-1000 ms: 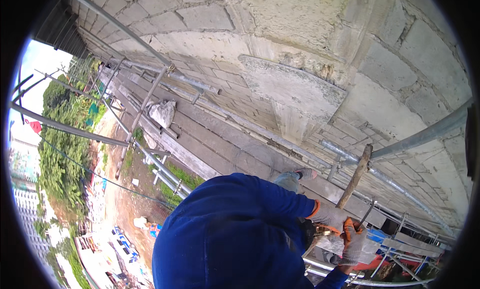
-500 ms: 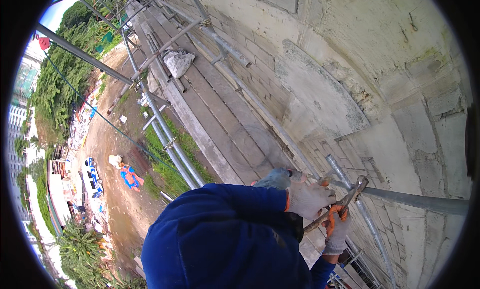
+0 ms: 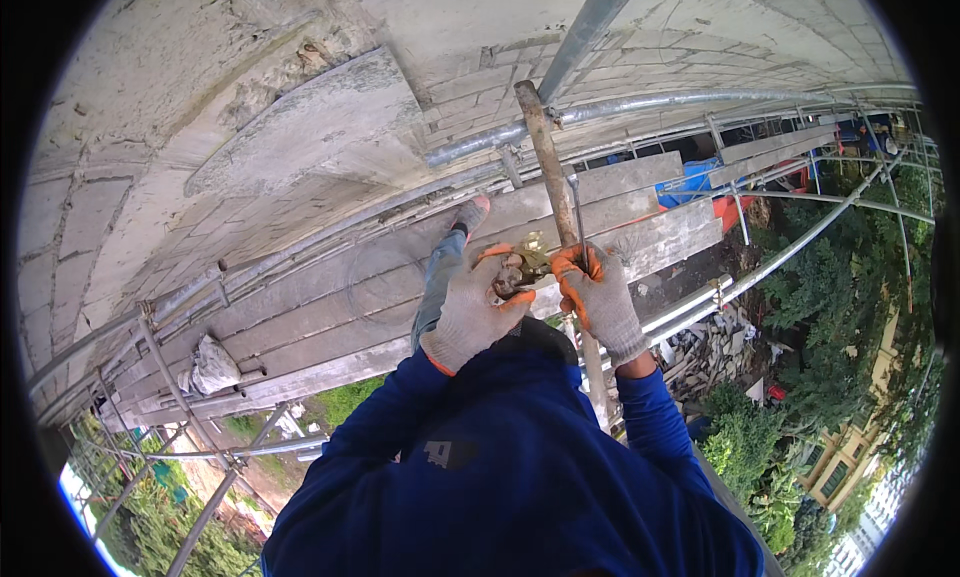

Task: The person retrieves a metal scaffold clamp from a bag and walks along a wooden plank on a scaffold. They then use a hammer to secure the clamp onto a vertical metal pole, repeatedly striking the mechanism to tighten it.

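My left hand (image 3: 468, 312), in a grey knit glove with an orange palm, is closed around a brass-coloured metal scaffold clamp (image 3: 520, 265). Its fingers hide part of the clamp. Just right of it, my right hand (image 3: 602, 302), gloved the same way, grips a thin metal rod-like tool (image 3: 578, 212), perhaps a wrench, whose head sticks up above the fingers. A rusty tube (image 3: 545, 152) runs past the right hand, reaching up to the galvanized rail at the wall. Whether the right hand also touches this tube cannot be made out.
Scaffold planks (image 3: 320, 302) form a narrow walkway along a rough block wall (image 3: 300, 127). A white sack (image 3: 213, 365) lies at the left end. Galvanized rails (image 3: 640, 105) line the wall. Beyond the planks' outer edge is a drop to rubble (image 3: 710, 352) and trees (image 3: 765, 417).
The view has swung round to the right, putting the wall across the top. My hands, earlier close together at the rusty tube, are apart, with the clamp visible in the left.
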The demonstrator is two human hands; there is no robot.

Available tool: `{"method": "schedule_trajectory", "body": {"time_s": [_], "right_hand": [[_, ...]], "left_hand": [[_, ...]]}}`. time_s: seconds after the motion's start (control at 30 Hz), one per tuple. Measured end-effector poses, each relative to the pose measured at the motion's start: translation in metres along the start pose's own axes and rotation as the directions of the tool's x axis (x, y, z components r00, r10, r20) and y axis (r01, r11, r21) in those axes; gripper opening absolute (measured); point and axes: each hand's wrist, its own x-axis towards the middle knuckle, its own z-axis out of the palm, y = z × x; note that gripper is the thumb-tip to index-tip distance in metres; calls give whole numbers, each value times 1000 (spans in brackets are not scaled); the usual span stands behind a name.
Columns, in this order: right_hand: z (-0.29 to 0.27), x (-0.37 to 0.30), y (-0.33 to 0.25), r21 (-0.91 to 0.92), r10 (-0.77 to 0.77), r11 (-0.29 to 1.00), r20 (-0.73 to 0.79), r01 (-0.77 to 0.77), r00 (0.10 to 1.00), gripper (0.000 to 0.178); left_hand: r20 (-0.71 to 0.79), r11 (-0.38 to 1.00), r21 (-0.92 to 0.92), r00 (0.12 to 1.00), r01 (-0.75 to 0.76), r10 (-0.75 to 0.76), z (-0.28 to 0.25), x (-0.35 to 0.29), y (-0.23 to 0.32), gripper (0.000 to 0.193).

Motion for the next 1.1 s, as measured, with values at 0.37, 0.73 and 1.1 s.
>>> {"method": "schedule_trajectory", "body": {"time_s": [0.37, 0.73, 1.1], "right_hand": [[-42, 21, -26, 145, -60, 987, -91, 73, 994, 19], [-57, 39, -30, 191, -51, 981, 33, 44, 998, 38], [-83, 60, 11, 338, 118, 887, 492, -314, 862, 77]], "left_hand": [[184, 154, -971, 983, 183, -5, 33, 58, -94, 45], [279, -123, -952, 960, 279, 22, 31, 107, -27, 44], [173, 214, -963, 985, 165, 21, 22, 112, -40, 38]]}}
